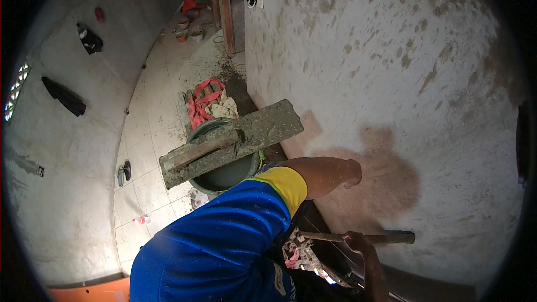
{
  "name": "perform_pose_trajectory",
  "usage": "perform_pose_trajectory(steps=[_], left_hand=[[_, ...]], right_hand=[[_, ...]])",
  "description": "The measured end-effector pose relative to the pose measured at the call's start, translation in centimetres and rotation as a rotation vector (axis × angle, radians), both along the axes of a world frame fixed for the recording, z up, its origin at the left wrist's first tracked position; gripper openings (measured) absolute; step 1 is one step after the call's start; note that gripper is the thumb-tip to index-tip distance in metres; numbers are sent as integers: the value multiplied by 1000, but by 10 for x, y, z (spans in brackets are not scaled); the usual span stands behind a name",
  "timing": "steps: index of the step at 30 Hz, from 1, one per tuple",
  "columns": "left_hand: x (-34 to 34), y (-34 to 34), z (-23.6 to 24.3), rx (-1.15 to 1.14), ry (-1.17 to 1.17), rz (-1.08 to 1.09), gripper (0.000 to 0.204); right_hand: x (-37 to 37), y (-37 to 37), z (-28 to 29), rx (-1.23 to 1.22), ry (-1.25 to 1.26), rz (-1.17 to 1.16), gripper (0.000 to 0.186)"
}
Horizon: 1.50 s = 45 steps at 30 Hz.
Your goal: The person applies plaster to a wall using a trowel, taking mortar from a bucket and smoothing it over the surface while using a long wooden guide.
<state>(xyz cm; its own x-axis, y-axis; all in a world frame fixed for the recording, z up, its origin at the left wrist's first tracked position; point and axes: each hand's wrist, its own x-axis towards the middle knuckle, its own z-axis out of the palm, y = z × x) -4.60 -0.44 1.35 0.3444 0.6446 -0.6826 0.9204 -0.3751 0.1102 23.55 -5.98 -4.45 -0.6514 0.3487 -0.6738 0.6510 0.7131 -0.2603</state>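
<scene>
My left arm, in a blue sleeve with a yellow band, reaches across to my left hand (349,173) at the right wall (447,67); its fingers are unclear. Lower down, my right hand (356,241) is closed on a long, mortar-crusted straightedge (391,237) lying along that wall. A grey, mortar-caked board (268,123) with a wooden float (198,148) on it rests across a round tub (224,173) of grey liquid. Behind the tub are red and cream cloths (207,100).
A tiled floor (140,134) runs between the walls, with sandals (123,173) and a bottle (141,220) on it. Garments (61,95) hang on the left wall. By a doorway, a person in red (190,4) crouches near buckets (182,36). An orange panel (89,293) is at lower left.
</scene>
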Motion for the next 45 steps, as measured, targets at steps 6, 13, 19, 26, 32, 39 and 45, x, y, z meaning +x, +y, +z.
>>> perform_pose_trajectory(steps=[6, 13, 19, 26, 32, 39, 45], left_hand=[[-6, -10, 8, 19, 8, 16, 41], [5, -12, 33, 73, -34, -60, 39], [5, -3, 18, 35, -8, -44, 38], [10, 0, 19, 40, 13, -49, 35], [6, 3, 5, 16, 13, -10, 39], [6, 4, 5, 35, 7, -11, 36], [7, 3, 9, 46, -20, -15, 38]], right_hand=[[-2, 0, -5, 0, 29, 27, 21], [8, 0, 1, -12, 4, -51, 21], [4, 0, 3, 17, -17, -5, 22], [15, 4, -9, 50, 13, 10, 21], [10, 3, -10, 51, 13, 7, 21], [13, 6, -10, -15, 33, -15, 22], [14, 4, -8, -17, 2, -57, 22]])
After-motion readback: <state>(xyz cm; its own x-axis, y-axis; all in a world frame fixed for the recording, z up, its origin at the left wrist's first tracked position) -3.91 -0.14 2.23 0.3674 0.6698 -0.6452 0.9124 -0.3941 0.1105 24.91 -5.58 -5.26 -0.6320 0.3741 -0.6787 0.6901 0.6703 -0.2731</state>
